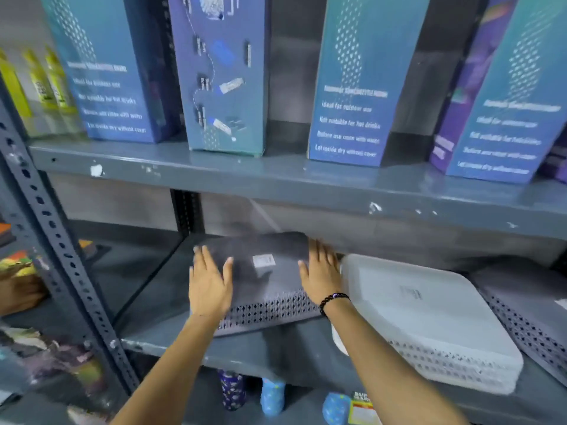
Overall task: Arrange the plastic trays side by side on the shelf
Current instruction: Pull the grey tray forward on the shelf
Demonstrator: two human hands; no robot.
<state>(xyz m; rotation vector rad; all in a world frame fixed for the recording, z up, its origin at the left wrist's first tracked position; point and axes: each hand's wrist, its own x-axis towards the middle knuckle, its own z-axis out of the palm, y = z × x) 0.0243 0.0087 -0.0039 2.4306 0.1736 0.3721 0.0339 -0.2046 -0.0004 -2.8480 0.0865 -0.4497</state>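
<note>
Light: cool, even and moderately bright, seemingly from above and in front.
Shadow: deep under the upper shelf [276,176], darkening the back of the lower bay.
Glare: soft sheen on the white tray [429,317].
Blur: whole frame soft; box [346,87] text smeared, left edge clutter most blurred.
Distortion: wide-angle bend, the post [46,216] slanting, shelves bowing.

Before you: dark grey tray [260,280], matt plastic, smooth top, perforated rim, paper label. White tray [429,317], translucent plastic, slight sheen, same pierced edge. Shelf [276,179], grey painted metal, chipped and scuffed. Boxes [349,87], printed cardboard, faint gloss. Your bracelet [333,300], glossy black beads.
</note>
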